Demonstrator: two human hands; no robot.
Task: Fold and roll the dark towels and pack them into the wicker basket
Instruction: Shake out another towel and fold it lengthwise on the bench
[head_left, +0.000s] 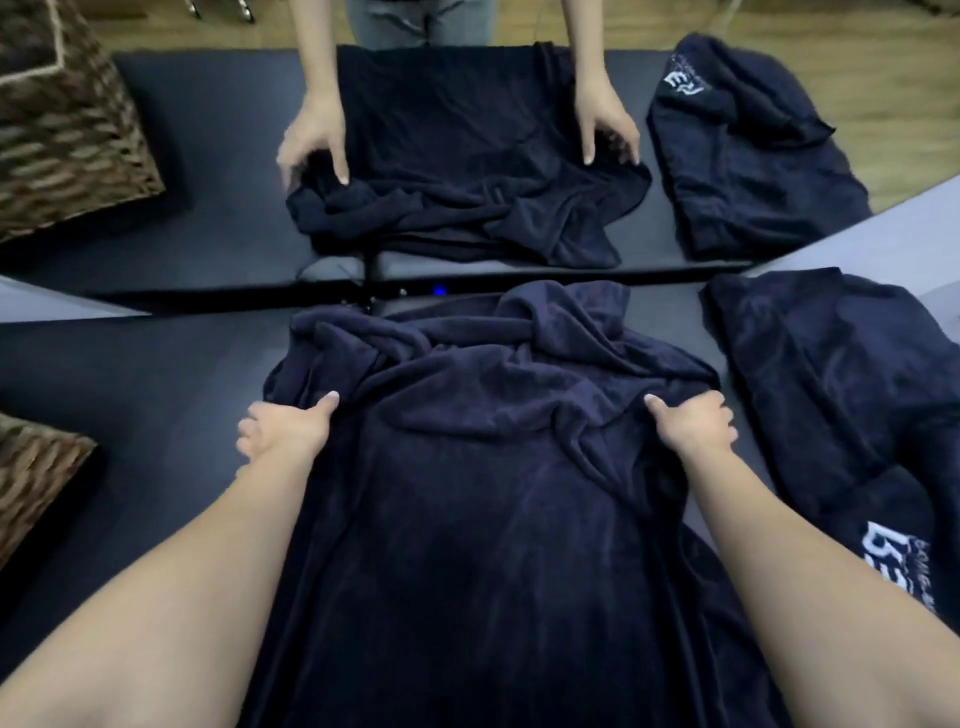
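Dark towel (467, 493) lies mid-frame; both hands, left (283, 428) and right (693, 423), grip its side edges, likely to fold.

1. I see the towel (483, 467) in the centre of the table (130, 395), its near end running off the table edge toward me, its far end bunched up.
2. My left hand (283, 428) sits on the towel's left edge, my right hand (693, 423) on its right edge.
3. A second towel (841, 395) lies to the right, apart from the first.
4. The wicker basket (36, 473) stands at the table's left edge, well apart from both towels.
5. Behind the table stands a mirror (208, 156), which repeats the whole layout.
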